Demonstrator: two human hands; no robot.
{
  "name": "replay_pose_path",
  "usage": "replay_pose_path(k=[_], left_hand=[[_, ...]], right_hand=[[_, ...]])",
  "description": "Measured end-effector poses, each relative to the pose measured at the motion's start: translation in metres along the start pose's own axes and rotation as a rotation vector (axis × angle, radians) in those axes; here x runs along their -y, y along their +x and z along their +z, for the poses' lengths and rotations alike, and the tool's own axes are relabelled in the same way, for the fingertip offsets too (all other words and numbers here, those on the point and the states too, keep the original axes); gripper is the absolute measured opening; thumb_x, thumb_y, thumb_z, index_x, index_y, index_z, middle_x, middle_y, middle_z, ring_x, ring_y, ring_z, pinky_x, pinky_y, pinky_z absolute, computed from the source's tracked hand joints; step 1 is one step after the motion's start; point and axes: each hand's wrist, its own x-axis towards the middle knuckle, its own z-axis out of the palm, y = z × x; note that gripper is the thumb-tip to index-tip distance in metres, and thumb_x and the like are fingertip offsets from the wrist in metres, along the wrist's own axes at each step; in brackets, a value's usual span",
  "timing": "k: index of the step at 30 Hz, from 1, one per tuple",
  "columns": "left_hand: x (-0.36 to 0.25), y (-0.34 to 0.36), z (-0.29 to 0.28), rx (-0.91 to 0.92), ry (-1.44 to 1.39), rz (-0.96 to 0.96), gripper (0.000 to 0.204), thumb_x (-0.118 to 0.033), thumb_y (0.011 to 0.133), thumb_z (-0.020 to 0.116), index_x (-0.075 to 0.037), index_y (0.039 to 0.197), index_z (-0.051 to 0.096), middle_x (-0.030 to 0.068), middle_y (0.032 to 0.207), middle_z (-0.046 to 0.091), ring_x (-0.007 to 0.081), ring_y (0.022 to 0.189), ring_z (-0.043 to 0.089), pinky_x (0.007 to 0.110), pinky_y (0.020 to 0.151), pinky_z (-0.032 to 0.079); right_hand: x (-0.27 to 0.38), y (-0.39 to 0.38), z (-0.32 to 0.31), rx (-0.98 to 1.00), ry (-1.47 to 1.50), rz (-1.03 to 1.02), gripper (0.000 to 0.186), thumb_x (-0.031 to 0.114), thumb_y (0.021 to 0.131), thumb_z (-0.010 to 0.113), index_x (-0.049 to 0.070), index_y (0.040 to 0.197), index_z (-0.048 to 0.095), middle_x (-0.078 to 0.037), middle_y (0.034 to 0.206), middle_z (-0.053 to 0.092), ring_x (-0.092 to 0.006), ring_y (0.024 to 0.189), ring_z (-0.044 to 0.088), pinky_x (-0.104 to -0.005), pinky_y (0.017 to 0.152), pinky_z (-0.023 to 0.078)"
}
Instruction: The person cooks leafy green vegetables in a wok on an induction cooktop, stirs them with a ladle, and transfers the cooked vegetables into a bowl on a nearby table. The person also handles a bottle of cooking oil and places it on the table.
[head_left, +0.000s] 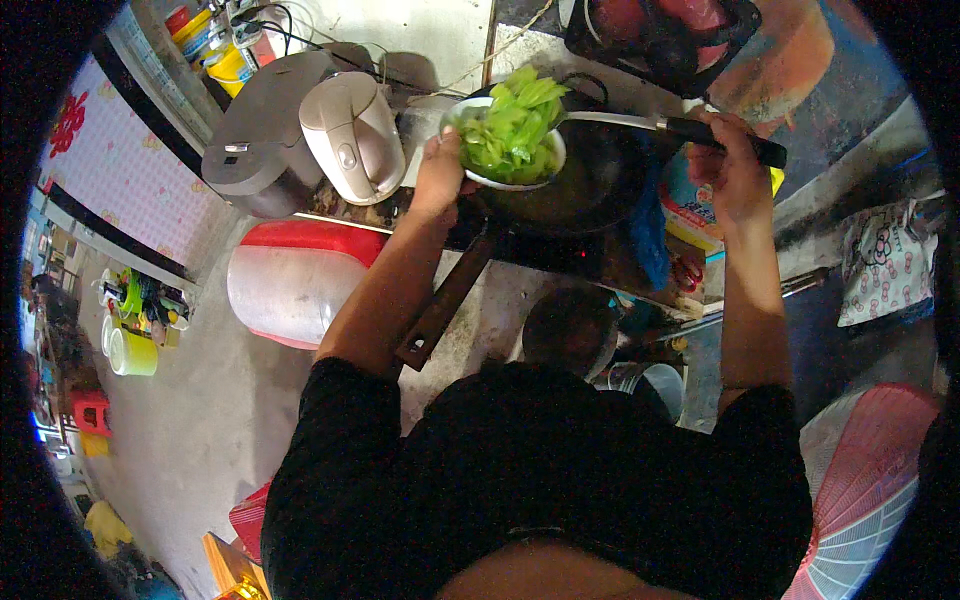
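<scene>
My left hand (440,178) grips the near-left rim of a white bowl (556,160), thumb on top. Cut green vegetables (512,125) are heaped in the bowl, which hangs over a dark wok (610,185). In my right hand (735,165), fingers closed round the black handle, is a metal-shafted cooking utensil (620,118). Its shaft reaches left to the vegetables, and its head is hidden there, so I cannot tell spatula from ladle. The wok's wooden handle (450,300) points toward me, under my left forearm.
A beige electric kettle (350,135) and a grey rice cooker (265,140) stand left of the wok. Below them is a red-topped, pale container (300,285). A blue plastic bag (652,235) hangs at the counter's right. A black basket (665,35) sits behind the wok.
</scene>
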Motion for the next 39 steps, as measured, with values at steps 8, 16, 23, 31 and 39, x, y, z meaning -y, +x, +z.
replay_pose_path(k=[8, 16, 23, 31, 39], left_hand=[[-0.012, -0.013, 0.01, 0.029, -0.133, 0.078, 0.037, -0.039, 0.099, 0.036, -0.008, 0.107, 0.053, 0.0018, 0.08, 0.06, 0.0095, 0.06, 0.056, 0.022, 0.045, 0.043], [-0.021, -0.027, -0.002, -0.051, 0.057, 0.081, 0.036, -0.038, 0.1, 0.036, -0.007, 0.108, 0.054, 0.0007, 0.083, 0.061, 0.0094, 0.062, 0.056, 0.022, 0.047, 0.044], [-0.015, -0.033, -0.02, -0.13, -0.183, 0.04, 0.037, -0.037, 0.099, 0.042, -0.007, 0.117, 0.054, 0.0025, 0.092, 0.061, 0.0096, 0.073, 0.057, 0.024, 0.057, 0.046], [-0.025, -0.039, -0.051, -0.08, -0.153, 0.017, 0.042, -0.038, 0.099, 0.042, -0.003, 0.12, 0.052, 0.0063, 0.105, 0.06, 0.0145, 0.091, 0.058, 0.028, 0.074, 0.049], [-0.016, -0.015, -0.025, 0.091, -0.185, -0.095, 0.044, -0.038, 0.099, 0.041, -0.002, 0.12, 0.052, 0.0074, 0.108, 0.06, 0.0161, 0.094, 0.058, 0.03, 0.081, 0.048]], right_hand=[[0.021, -0.05, 0.0, 0.183, -0.369, -0.365, 0.02, 0.016, 0.089, 0.058, 0.003, 0.105, 0.062, -0.007, 0.079, 0.062, -0.0132, 0.061, 0.06, -0.0256, 0.058, 0.049], [0.013, -0.058, -0.024, 0.365, -0.413, -0.505, 0.019, 0.006, 0.086, 0.063, 0.0, 0.104, 0.062, -0.01, 0.093, 0.061, -0.0188, 0.076, 0.065, -0.0284, 0.068, 0.053], [0.005, 0.0, -0.041, 0.242, -0.374, -0.398, 0.024, 0.016, 0.088, 0.062, 0.004, 0.108, 0.061, -0.008, 0.092, 0.063, -0.0165, 0.074, 0.065, -0.028, 0.064, 0.053], [-0.046, 0.038, -0.008, 0.298, -0.301, -0.289, 0.025, 0.024, 0.09, 0.059, 0.007, 0.108, 0.061, -0.007, 0.083, 0.064, -0.015, 0.074, 0.065, -0.026, 0.064, 0.051], [-0.065, 0.022, -0.008, 0.013, 0.185, 0.009, 0.027, 0.026, 0.09, 0.058, 0.006, 0.108, 0.061, -0.011, 0.083, 0.065, -0.0192, 0.071, 0.065, -0.0284, 0.062, 0.051]])
